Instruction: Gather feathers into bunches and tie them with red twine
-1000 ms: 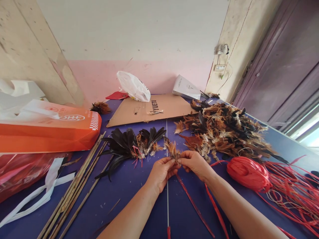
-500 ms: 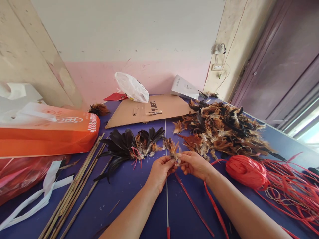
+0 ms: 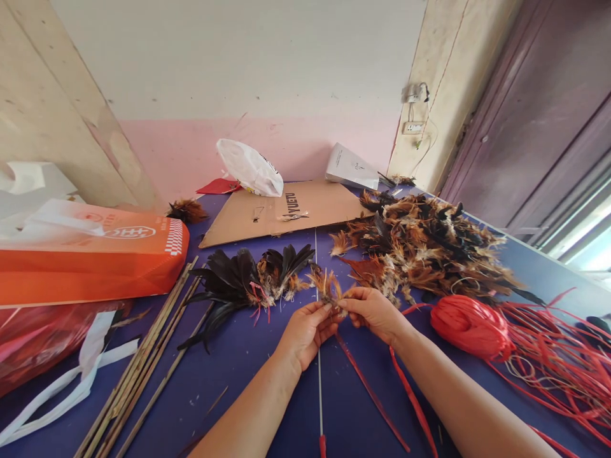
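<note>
Over the middle of the blue table (image 3: 258,381), both hands meet at a small bunch of brown feathers (image 3: 328,284). My left hand (image 3: 308,327) pinches its lower end between thumb and fingers. From the other side my right hand (image 3: 375,312) pinches the same bunch, thumb and forefinger close to the left fingertips. The quill ends are mostly hidden by the fingers. Just left of the hands lie tied black and brown feather bundles (image 3: 243,277). A large heap of brown and black feathers (image 3: 424,248) spreads behind my right hand.
A ball of red plastic twine (image 3: 470,327) lies at right with loose strands. Thin sticks (image 3: 143,356) and an orange bag (image 3: 90,254) are at left. Flat cardboard (image 3: 286,210), a white plastic bag (image 3: 251,168) and a grey box (image 3: 352,166) sit near the wall.
My fingers have shifted slightly on the feather bunch, and its tips now stand more spread apart. The view has moved a little; the other things lie as before.
</note>
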Demonstrator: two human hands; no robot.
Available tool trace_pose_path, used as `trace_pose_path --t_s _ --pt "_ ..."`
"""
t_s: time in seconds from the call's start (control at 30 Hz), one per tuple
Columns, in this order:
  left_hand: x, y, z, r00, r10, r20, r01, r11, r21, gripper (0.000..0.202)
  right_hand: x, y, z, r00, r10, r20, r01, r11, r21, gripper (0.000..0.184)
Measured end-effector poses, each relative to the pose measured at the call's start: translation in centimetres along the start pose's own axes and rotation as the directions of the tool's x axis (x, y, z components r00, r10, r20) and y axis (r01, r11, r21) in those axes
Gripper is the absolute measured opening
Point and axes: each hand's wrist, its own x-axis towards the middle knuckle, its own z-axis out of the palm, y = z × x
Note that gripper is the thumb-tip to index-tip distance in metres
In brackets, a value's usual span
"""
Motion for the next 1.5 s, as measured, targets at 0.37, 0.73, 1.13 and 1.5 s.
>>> trace_pose_path --t_s 0.37,0.73,1.13,1.5 --pt "0.1 0.1 0.0 1.0 -0.004 -0.018 0.002 0.994 -0.111 0.006 -0.3 -0.1 1.2 0.986 -0.14 -0.089 0.125 0.981 -0.151 0.022" --pt "-0.1 -0.2 0.3 0.991 0.087 -0.104 -0.077 0.993 0.094 0.007 -0.2 0.6 1.3 0.972 -0.197 -0.127 0.14 0.924 -0.357 0.016" --pt "0.0 -0.2 0.2 0.986 0.151 -0.067 -0.144 0.985 0.091 0.009 -0.2 0.1 1.0 0.993 -0.053 -0.102 0.053 0.999 -0.004 0.028" --pt "-0.3 -0.2 0.3 0.998 0.066 0.007 -0.066 0.991 0.113 0.01 -0.5 0.4 1.6 0.889 -0.438 -0.131 0.304 0.78 -0.548 0.009"
